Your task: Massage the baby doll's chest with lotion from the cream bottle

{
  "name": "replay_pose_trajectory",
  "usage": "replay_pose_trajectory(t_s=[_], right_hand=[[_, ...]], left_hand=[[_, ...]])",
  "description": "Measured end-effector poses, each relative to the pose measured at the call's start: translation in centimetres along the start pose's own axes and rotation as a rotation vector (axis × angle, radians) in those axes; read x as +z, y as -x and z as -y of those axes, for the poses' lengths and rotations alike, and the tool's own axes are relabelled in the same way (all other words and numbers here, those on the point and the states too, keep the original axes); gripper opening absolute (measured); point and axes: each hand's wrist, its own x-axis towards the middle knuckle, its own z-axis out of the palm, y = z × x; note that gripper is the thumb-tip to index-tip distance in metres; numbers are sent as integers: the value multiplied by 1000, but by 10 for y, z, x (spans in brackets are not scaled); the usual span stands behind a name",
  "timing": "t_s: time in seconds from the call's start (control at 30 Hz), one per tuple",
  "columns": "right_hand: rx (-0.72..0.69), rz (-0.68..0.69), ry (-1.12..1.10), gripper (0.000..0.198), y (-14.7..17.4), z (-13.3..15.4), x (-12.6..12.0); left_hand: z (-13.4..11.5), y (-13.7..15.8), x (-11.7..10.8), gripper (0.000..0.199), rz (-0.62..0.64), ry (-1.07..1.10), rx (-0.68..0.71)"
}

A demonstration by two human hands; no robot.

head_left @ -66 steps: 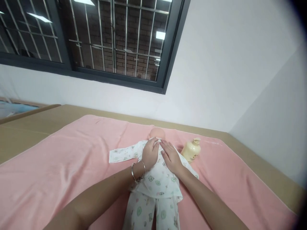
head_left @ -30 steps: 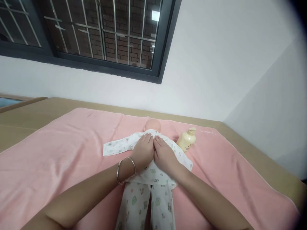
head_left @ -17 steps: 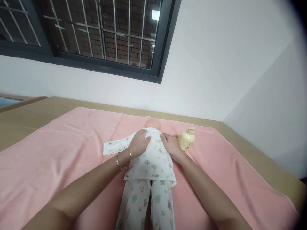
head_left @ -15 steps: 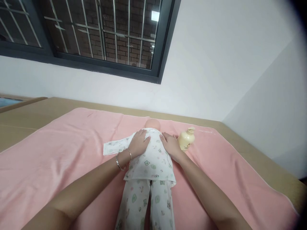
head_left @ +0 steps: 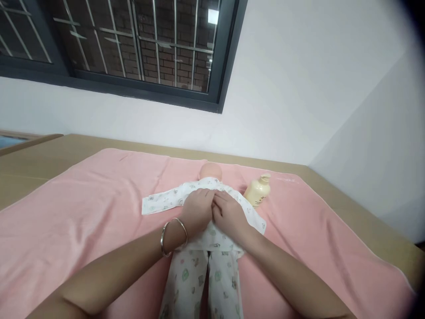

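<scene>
A baby doll [head_left: 210,171] in a white pyjama top [head_left: 166,200] and pyjama trousers [head_left: 219,279] with small printed figures lies stretched out, its bald head at the far end. Over the middle of its torso my left hand [head_left: 198,212], with silver bangles [head_left: 174,237] on the wrist, meets my right hand [head_left: 229,213]. Both hands are closed, fingers curled and fingertips touching above the top. Whether they pinch any cloth between them is hidden. Past my right hand stands a cream pump bottle [head_left: 257,191], tilted slightly.
A pink blanket [head_left: 99,195] is spread under the doll, over a wooden table top [head_left: 358,201]. Behind it rises a white wall [head_left: 272,88] with a dark-framed barred window [head_left: 149,48]. At the far left is a wooden edge [head_left: 36,141] with something blue beyond.
My hands have moved inward from the two sides of the doll's upper torso and a little toward me. Their spread fingers have curled and now meet. Both sleeves have come into view.
</scene>
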Motion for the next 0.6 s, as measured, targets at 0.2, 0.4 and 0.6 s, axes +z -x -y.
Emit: replay_pose_trajectory(t_s=[0.2, 0.4, 0.6], right_hand=[[122, -107, -79, 40, -18, -39, 15], [222, 38, 45, 55, -23, -61, 19], [249, 71, 80, 58, -19, -58, 20]], left_hand=[[25, -11, 16, 28, -65, 118, -94], [27, -9, 27, 47, 15, 134, -186], [27, -7, 32, 59, 48, 130, -283]])
